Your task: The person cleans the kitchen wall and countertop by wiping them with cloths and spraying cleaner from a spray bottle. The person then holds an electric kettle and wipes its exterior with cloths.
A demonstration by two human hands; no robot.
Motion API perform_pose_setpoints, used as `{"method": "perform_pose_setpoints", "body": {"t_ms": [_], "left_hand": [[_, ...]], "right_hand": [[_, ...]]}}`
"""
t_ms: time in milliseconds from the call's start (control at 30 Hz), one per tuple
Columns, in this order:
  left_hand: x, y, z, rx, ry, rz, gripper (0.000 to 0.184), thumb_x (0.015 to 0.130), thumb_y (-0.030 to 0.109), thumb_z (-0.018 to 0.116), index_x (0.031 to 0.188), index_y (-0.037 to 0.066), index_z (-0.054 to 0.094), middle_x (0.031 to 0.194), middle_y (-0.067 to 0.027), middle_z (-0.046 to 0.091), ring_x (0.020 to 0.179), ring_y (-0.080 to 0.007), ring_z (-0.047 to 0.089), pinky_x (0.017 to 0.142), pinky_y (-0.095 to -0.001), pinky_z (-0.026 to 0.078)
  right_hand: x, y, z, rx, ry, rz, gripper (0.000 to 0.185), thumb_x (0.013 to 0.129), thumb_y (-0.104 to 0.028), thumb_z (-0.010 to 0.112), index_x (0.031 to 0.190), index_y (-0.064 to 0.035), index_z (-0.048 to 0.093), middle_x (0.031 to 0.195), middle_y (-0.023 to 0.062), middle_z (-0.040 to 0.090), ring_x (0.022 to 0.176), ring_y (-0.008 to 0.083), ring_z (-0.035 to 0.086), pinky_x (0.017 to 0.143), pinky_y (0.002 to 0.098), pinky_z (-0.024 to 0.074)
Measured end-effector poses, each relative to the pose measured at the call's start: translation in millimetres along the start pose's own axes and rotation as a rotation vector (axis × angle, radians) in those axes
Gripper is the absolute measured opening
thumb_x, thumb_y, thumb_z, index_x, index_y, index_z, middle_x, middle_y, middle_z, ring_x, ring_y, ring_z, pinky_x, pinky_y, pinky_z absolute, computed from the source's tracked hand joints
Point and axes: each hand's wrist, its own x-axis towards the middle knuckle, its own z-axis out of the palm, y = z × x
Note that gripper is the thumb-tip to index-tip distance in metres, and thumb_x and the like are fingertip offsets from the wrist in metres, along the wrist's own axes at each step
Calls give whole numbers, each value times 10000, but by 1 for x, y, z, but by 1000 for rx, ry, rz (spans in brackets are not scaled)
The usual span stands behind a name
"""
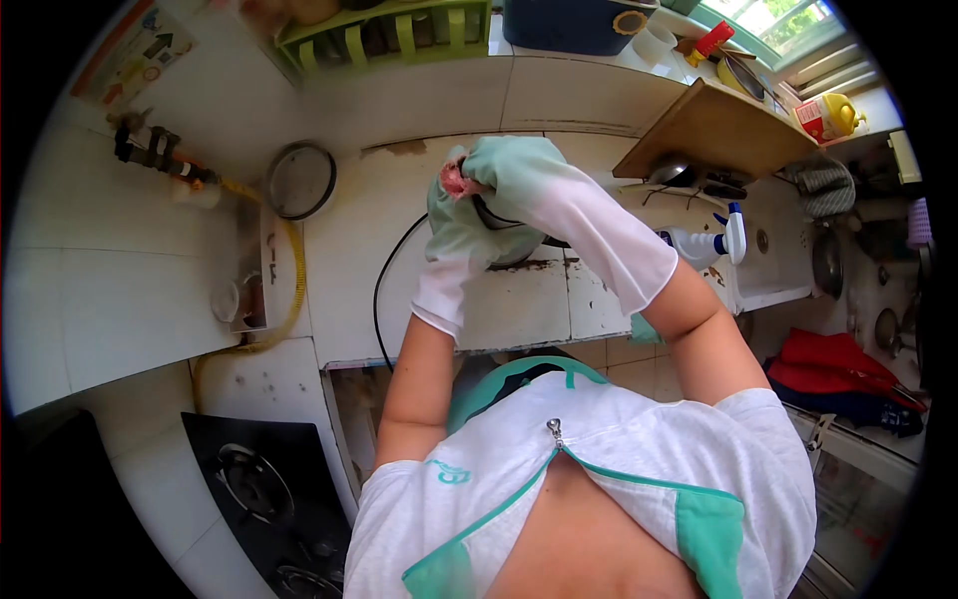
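Observation:
Both hands wear rubber gloves, green at the hands and whitish at the cuffs. My left hand (461,232) is closed around a dark, rounded object (491,214), mostly hidden between the gloves. Bent over the top of it, my right hand (514,170) presses a crumpled pink cloth (458,180) at its left side. Below the gloves, part of a round metallic rim shows over the white tiled counter (509,304). A black cable (377,299) curves from near my left hand down over the counter's front edge.
Right of my forearm lie a spray bottle (696,246) and a sink (773,245). A wooden board (714,130) leans behind. Left are a round lid (300,181), a yellow hose (298,270) and a black gas stove (254,489). A green rack (384,40) stands at the back.

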Motion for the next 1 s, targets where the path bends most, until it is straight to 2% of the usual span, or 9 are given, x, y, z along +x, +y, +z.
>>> {"method": "perform_pose_setpoints", "body": {"t_ms": [100,200,400,500,533,633,700,833,1000], "left_hand": [[2,-11,0,16,-43,14,897,567,382,860,1313,58,484,1302,-156,528,1200,-317,493,1092,-408,332],[-8,-37,2,510,132,240,943,564,396,861,1339,38,461,1312,-170,516,1222,-329,481,1099,-419,324],[-11,-18,2,473,144,168,1026,536,400,866,1366,5,410,1419,-224,411,1291,-376,428,1090,-445,328],[-9,-39,-4,510,113,329,997,555,377,851,1366,0,413,1401,-224,426,1255,-385,444,1081,-447,335],[-4,-34,-6,537,-4,161,994,564,379,845,1372,-3,409,1403,-221,425,1252,-388,443,1082,-447,332],[6,-35,-10,581,-139,1,985,591,393,831,1383,-9,403,1413,-214,419,1251,-392,436,1085,-447,323],[-1,-46,-5,543,65,339,980,609,412,827,1384,-13,406,1421,-208,413,1263,-390,426,1087,-449,316],[-12,-5,0,499,129,119,1066,540,443,887,1372,-26,413,1395,-221,415,1262,-385,424,1070,-445,358],[-19,0,11,554,212,93,1114,558,503,877,1371,-79,385,1376,-268,414,1258,-416,435,1072,-460,366]], "right_hand": [[-18,-11,1,-99,-82,-11,142,697,-112,697,831,-154,679,912,40,656,916,262,634,737,374,501],[-45,-5,9,-174,62,-118,136,679,-150,718,786,-156,635,811,14,607,895,217,630,692,383,511],[-72,13,0,-206,106,-25,248,603,-125,758,811,-158,626,849,-3,612,871,231,635,675,375,519],[-55,3,18,-120,53,-22,218,596,-117,739,791,-153,648,839,12,627,844,248,640,678,388,507],[-44,5,36,-11,20,-42,213,602,-135,733,798,-154,654,847,18,629,850,252,639,674,405,496],[-50,19,51,-56,142,-37,186,642,-178,727,802,-146,637,855,23,634,857,254,637,665,415,477],[-63,11,28,23,267,-13,165,652,-147,726,780,-131,623,853,32,640,834,265,639,670,396,490],[-96,51,5,-226,535,233,122,749,-72,688,867,-99,670,919,77,668,814,245,650,686,342,520],[-120,61,-2,536,900,530,169,878,-144,686,1016,-47,672,924,74,655,785,149,635,716,275,503]]}}
